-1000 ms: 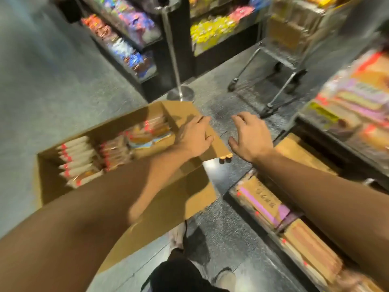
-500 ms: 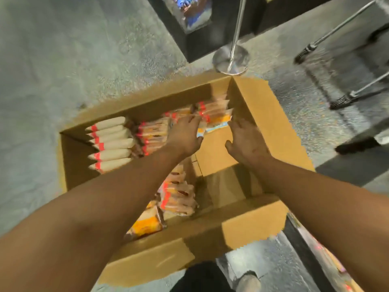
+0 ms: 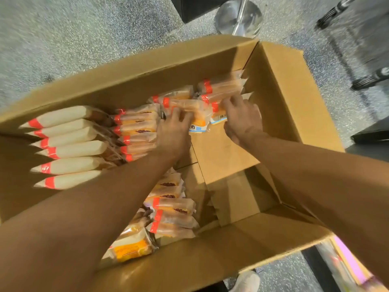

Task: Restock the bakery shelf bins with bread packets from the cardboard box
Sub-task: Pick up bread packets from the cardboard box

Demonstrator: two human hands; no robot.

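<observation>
Speckled grey floor [image 3: 73, 39], open cardboard box [image 3: 294, 91] resting on it, chrome post base [image 3: 240, 17] just beyond

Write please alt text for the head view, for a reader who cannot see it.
Both hands, left hand and right hand, reach into an open cardboard box on the floor, fingers on bread packets near its far wall.

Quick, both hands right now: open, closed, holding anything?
Left hand: fingers curled onto a bread packet in the cardboard box.
Right hand: gripping the neighbouring packets.
</observation>
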